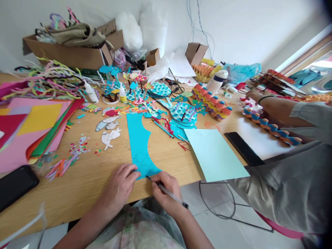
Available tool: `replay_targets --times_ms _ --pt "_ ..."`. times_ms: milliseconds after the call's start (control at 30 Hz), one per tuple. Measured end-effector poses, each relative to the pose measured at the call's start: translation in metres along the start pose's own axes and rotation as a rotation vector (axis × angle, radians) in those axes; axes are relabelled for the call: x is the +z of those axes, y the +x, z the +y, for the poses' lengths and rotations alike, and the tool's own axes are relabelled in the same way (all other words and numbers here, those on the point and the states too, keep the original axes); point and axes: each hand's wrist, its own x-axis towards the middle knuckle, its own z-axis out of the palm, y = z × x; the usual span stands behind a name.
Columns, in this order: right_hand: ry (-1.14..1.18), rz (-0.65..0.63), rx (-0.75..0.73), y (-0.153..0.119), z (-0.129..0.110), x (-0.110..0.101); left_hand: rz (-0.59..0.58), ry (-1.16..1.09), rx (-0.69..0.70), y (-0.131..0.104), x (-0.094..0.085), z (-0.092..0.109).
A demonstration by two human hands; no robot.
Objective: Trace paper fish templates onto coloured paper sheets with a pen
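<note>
A sheet of bright blue paper [138, 138] with a curved cut along its right side lies in front of me. Pencil-like fish outlines are drawn on its lower part. The fingertips of my left hand [123, 181] rest on its lower left edge, fingers slightly bent. My right hand [167, 192] is closed around a pen [172, 196] with a clear barrel and dark cap end. The pen's tip touches the lower edge of the blue paper. Left of the sheet lie several cut-out paper fish [111, 136] with drawn details.
Colored paper sheets [44, 121] and a black phone [18, 186] lie left. Pale green paper [216, 152] overhangs the table edge at right, beside a dark phone [243, 148]. Glue bottles [90, 91] and paper crafts [183, 114] stand behind. Another person's arm [275, 110] reaches in.
</note>
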Motion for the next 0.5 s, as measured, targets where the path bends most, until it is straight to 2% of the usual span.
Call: replay_targets --times_ms 500 --pt "0.002 -0.002 0.018 0.0 0.0019 -0.0007 0.004 -0.004 0.007 0.0002 -0.001 0.0006"
